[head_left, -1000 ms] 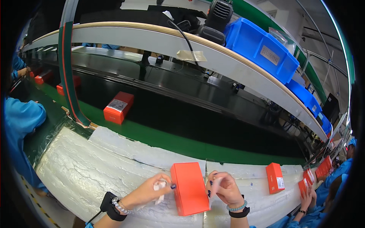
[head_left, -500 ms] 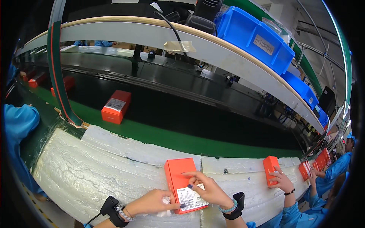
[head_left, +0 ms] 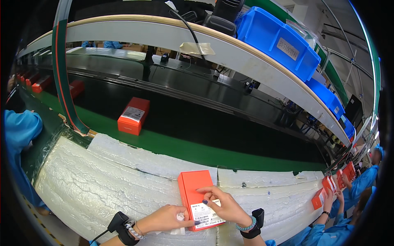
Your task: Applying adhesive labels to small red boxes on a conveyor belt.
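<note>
An orange-red carton (head_left: 193, 180) with a white printed label (head_left: 200, 216) lies on the silvery padded bench in front of me. My left hand (head_left: 164, 218) grips its lower left edge, the thumb across the label. A crumpled white scrap (head_left: 177, 230), perhaps tissue or film, sticks out between that hand and the carton. Over the label's right side rests my right hand (head_left: 225, 208), index finger stretched along the lid and a dark-nailed finger bent beneath it. A gap shows between those fingertips, with nothing seen in it.
Beyond the bench runs a dark green conveyor belt (head_left: 180, 151) carrying a red carton (head_left: 134, 116) and several more at far left. A shelf overhead holds blue bins (head_left: 279, 43). Co-workers in blue flank me; one at right handles a red carton (head_left: 318, 199).
Cartons on the belt have shifted right. The right-hand co-worker's carton has moved right and nearer. My hands and my carton have hardly moved.
</note>
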A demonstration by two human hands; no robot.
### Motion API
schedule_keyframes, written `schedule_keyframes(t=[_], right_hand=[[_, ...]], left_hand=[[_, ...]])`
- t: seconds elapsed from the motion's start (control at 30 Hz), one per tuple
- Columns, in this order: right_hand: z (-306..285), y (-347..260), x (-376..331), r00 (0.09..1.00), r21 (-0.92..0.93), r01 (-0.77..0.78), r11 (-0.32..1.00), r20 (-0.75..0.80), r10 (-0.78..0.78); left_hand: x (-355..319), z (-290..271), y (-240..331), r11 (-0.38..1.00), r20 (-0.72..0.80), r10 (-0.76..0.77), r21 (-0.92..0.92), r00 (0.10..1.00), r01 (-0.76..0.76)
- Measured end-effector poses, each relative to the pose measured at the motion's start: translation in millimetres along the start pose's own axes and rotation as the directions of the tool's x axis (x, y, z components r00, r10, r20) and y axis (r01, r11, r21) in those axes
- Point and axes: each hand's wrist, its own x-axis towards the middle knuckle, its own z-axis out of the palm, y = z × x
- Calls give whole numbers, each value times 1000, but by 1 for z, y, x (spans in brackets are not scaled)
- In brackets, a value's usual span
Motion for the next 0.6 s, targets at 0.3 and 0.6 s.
schedule_keyframes(t=[0.3,0.6], right_hand=[[6,-1,3,1000,-71,27,997,-6,-27],[41,-5,12,911,-741,344,577,113,-398]], left_hand=[[1,-2,-7,1000,-32,26,19,999,-25],[-5,-32,-3,993,-717,-105,-118,689,29]])
